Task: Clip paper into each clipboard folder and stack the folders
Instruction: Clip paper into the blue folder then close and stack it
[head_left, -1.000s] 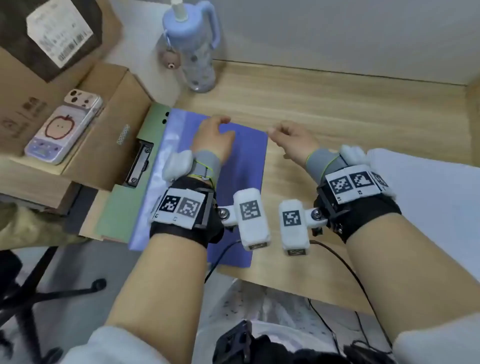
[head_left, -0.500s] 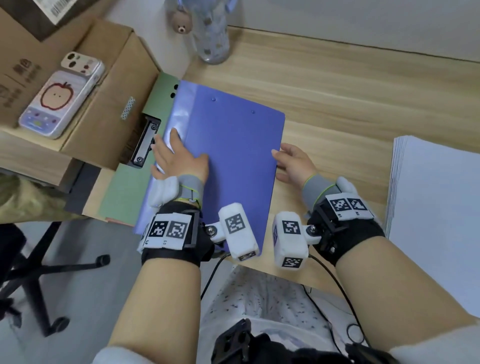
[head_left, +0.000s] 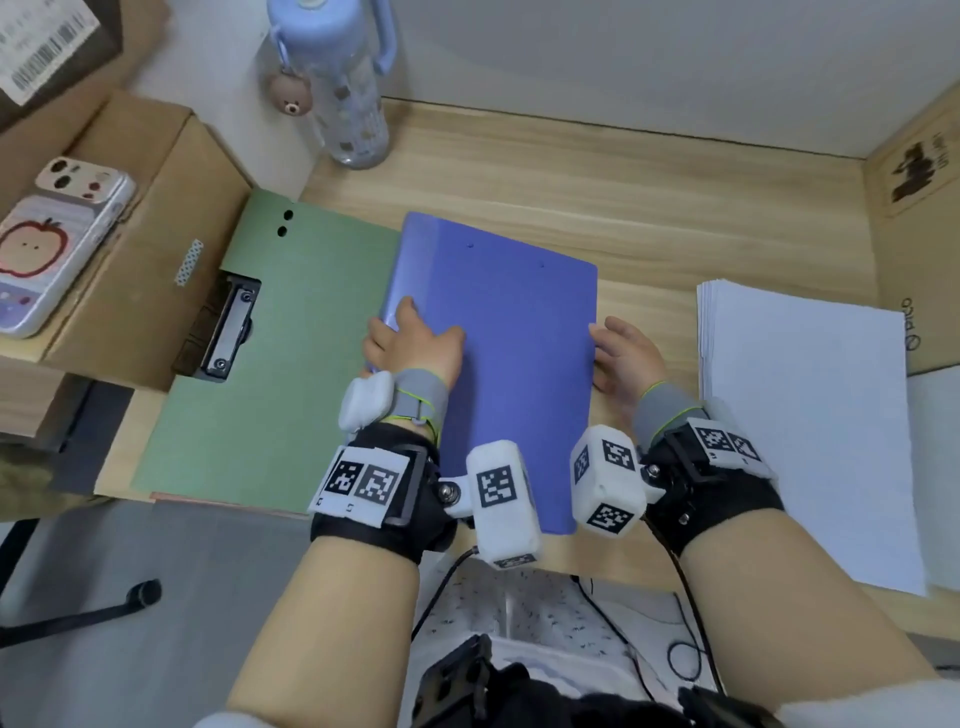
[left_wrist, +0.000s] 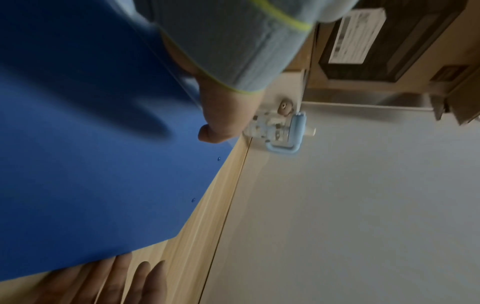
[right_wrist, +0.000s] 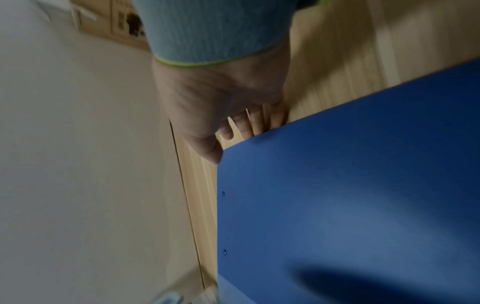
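A closed blue clipboard folder (head_left: 519, 374) lies in the middle of the wooden table (head_left: 649, 208). My left hand (head_left: 410, 338) grips its left spine edge, thumb on top (left_wrist: 207, 133), fingers hidden below. My right hand (head_left: 621, 356) holds the right edge: the thumb touches the rim and the fingers (right_wrist: 257, 125) reach under the blue folder (right_wrist: 363, 195). To the left lies a green clipboard folder (head_left: 311, 364), open, with its metal clip (head_left: 228, 332) bare. A stack of white paper (head_left: 810, 426) sits at the right.
A blue water bottle (head_left: 348, 93) with a bear charm stands at the back by the wall. A phone (head_left: 52, 244) rests on a cardboard box (head_left: 150, 270) at the left. Another cardboard box (head_left: 914, 182) closes off the right side. A chair base shows on the floor below.
The blue folder has slid right, off the green folder, which now lies mostly uncovered. Both hands came back from its far end to its two side edges.
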